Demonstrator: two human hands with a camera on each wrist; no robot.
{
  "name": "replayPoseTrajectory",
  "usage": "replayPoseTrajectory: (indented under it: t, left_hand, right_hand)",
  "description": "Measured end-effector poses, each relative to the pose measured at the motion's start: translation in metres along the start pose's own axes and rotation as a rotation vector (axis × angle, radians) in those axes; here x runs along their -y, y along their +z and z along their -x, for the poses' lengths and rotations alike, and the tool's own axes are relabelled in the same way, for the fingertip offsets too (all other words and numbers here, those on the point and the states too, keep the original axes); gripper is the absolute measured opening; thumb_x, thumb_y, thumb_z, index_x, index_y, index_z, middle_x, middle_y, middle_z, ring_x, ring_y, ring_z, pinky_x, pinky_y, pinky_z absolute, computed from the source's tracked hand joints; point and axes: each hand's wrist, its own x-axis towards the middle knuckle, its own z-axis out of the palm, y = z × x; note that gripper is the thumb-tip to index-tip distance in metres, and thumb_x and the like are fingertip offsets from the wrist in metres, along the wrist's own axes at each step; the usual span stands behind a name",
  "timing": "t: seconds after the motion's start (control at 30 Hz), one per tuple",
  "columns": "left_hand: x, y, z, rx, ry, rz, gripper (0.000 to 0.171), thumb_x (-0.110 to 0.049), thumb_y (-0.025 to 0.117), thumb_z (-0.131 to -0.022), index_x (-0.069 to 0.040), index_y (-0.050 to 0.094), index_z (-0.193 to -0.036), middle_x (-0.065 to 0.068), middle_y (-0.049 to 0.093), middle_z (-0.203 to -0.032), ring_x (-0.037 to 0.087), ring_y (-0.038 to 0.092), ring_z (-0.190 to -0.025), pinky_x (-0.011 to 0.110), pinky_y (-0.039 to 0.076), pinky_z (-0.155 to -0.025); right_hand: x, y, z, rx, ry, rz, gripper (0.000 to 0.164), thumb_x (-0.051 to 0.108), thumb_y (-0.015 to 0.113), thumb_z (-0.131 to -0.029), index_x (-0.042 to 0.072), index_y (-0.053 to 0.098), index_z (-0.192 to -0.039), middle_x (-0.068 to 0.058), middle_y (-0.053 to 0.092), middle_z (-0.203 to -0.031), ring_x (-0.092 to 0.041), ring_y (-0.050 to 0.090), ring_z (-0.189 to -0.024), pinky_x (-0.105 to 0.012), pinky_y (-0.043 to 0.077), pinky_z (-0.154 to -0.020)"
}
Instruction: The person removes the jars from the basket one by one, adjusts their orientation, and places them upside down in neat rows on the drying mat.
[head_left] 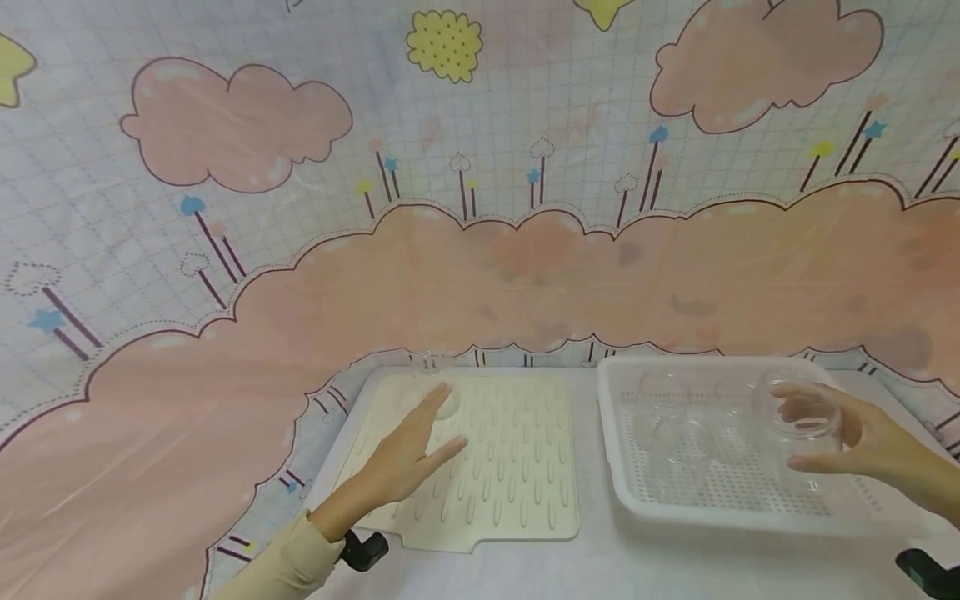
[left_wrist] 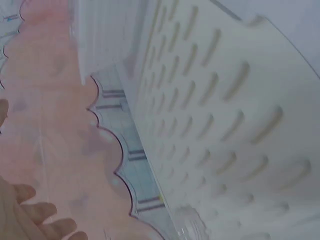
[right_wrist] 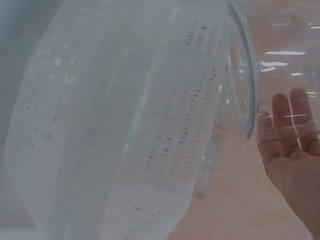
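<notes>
R hand (head_left: pixel 866 433) has a clear cup (head_left: pixel 798 417), held over R end of the white basket (head_left: pixel 712 518); fingers bent round far side, thumb on near side. R wrist cam: fingertips show thru or behind clear wall, exact contact pts hard to tell. More clear cups (head_left: pixel 682 442) sit in basket, mid & L part; exact qty n/a, outlines overlap. L hand (head_left: pixel 405 454) is over L half of the cream mat (head_left: pixel 517 500), fingers extended approx straight, thumb spread wide, nothing gripped. Nearest item is a clear glass (head_left: pixel 431 364) at mat's far L corner, partly behind L fingertips; L wrist cam shows a gap btwn it and the fingers. Can't tell if it's rim up or down. Mat has raised oblong ridges in rows, lies flat on white table (head_left: pixel 525 575), L of basket, small gap btwn. Beige sleeve (head_left: pixel 288 558) on L arm, black wrist unit (head_left: pixel 365 550) just below cuff. Bkgd: cloth w/ pink clouds (head_left: pixel 236 125).
</notes>
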Motion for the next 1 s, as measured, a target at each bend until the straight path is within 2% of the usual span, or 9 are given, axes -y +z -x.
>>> replayPoseTrajectory:
  t: [0.13, 0.23, 0.4, 0.47, 0.57, 0.63, 0.8, 0.87, 1.0]
  left_hand:
    - [-0.017, 0.002, -0.005, 0.005, -0.024, 0.088, 0.081, -0.055, 0.049, -0.101, -0.012, 0.014, -0.161, 0.005, 0.013, -0.166, 0.025, 0.015, -0.151, 0.054, 0.018, -0.119]
    - [-0.028, 0.001, -0.009, 0.013, -0.011, 0.156, 0.081, -0.054, 0.049, -0.101, -0.013, 0.014, -0.161, 0.004, 0.014, -0.166, 0.024, 0.014, -0.151, 0.054, 0.016, -0.119]
    - [-0.043, -0.001, -0.016, 0.033, 0.035, 0.234, 0.080, -0.055, 0.050, -0.100, -0.022, 0.012, -0.161, -0.006, 0.013, -0.165, 0.018, 0.014, -0.150, 0.051, 0.018, -0.119]
    - [-0.049, -0.001, -0.020, 0.035, 0.056, 0.255, 0.079, -0.055, 0.051, -0.100, -0.024, 0.013, -0.161, -0.008, 0.014, -0.164, 0.017, 0.014, -0.150, 0.052, 0.019, -0.119]
    - [-0.057, 0.000, -0.027, 0.034, 0.082, 0.280, 0.079, -0.054, 0.054, -0.099, -0.025, 0.015, -0.161, -0.008, 0.017, -0.164, 0.015, 0.016, -0.149, 0.052, 0.020, -0.118]
    - [-0.062, 0.000, -0.032, 0.029, 0.101, 0.301, 0.078, -0.052, 0.056, -0.098, -0.026, 0.017, -0.160, -0.007, 0.020, -0.163, 0.017, 0.019, -0.149, 0.053, 0.023, -0.117]
    - [-0.076, 0.002, -0.043, 0.036, 0.140, 0.336, 0.078, -0.051, 0.061, -0.096, -0.032, 0.019, -0.159, -0.007, 0.025, -0.160, 0.023, 0.034, -0.142, 0.051, 0.036, -0.110]
    - [-0.082, 0.003, -0.047, 0.041, 0.165, 0.351, 0.078, -0.051, 0.062, -0.095, -0.031, 0.020, -0.159, -0.008, 0.025, -0.160, 0.023, 0.035, -0.141, 0.049, 0.038, -0.109]
    - [-0.092, 0.005, -0.054, 0.049, 0.220, 0.386, 0.078, -0.049, 0.063, -0.095, -0.029, 0.022, -0.158, -0.009, 0.026, -0.159, 0.018, 0.032, -0.143, 0.045, 0.038, -0.110]
  right_hand:
    - [0.009, 0.003, 0.000, -0.020, -0.003, 0.053, 0.082, 0.011, 0.088, -0.075, 0.020, 0.048, -0.146, 0.010, 0.060, -0.116, 0.010, 0.046, -0.102, -0.068, 0.043, -0.076]
    - [0.016, 0.005, -0.002, -0.046, -0.035, 0.088, 0.086, 0.015, 0.091, -0.071, 0.019, 0.049, -0.146, 0.004, 0.058, -0.113, 0.006, 0.046, -0.100, -0.068, 0.039, -0.078]
    - [0.026, 0.006, -0.005, -0.087, -0.068, 0.160, 0.085, 0.021, 0.094, -0.067, 0.017, 0.053, -0.141, 0.007, 0.057, -0.108, 0.004, 0.046, -0.096, -0.058, 0.043, -0.077]
    - [0.030, 0.007, -0.007, -0.097, -0.059, 0.194, 0.084, 0.025, 0.095, -0.066, 0.017, 0.054, -0.138, 0.003, 0.058, -0.108, 0.003, 0.046, -0.094, -0.048, 0.045, -0.075]
    - [0.038, 0.008, -0.008, -0.110, -0.048, 0.207, 0.082, 0.027, 0.095, -0.065, 0.016, 0.055, -0.135, -0.006, 0.059, -0.110, 0.006, 0.044, -0.095, -0.039, 0.043, -0.078]
    - [0.044, 0.009, -0.010, -0.113, -0.048, 0.211, 0.083, 0.027, 0.096, -0.064, 0.015, 0.055, -0.135, -0.011, 0.059, -0.113, 0.008, 0.041, -0.097, -0.042, 0.043, -0.082]
    - [0.060, 0.014, -0.015, -0.138, -0.124, 0.214, 0.084, 0.029, 0.098, -0.060, 0.017, 0.058, -0.133, 0.006, 0.057, -0.118, 0.010, 0.042, -0.100, -0.024, 0.043, -0.085]
    - [0.065, 0.017, -0.016, -0.151, -0.180, 0.219, 0.084, 0.029, 0.098, -0.058, 0.020, 0.059, -0.132, 0.014, 0.054, -0.115, 0.009, 0.045, -0.101, -0.013, 0.037, -0.079]
    - [0.074, 0.022, -0.019, -0.163, -0.257, 0.251, 0.083, 0.030, 0.099, -0.055, 0.020, 0.061, -0.128, 0.014, 0.054, -0.106, 0.003, 0.048, -0.097, -0.014, 0.039, -0.078]
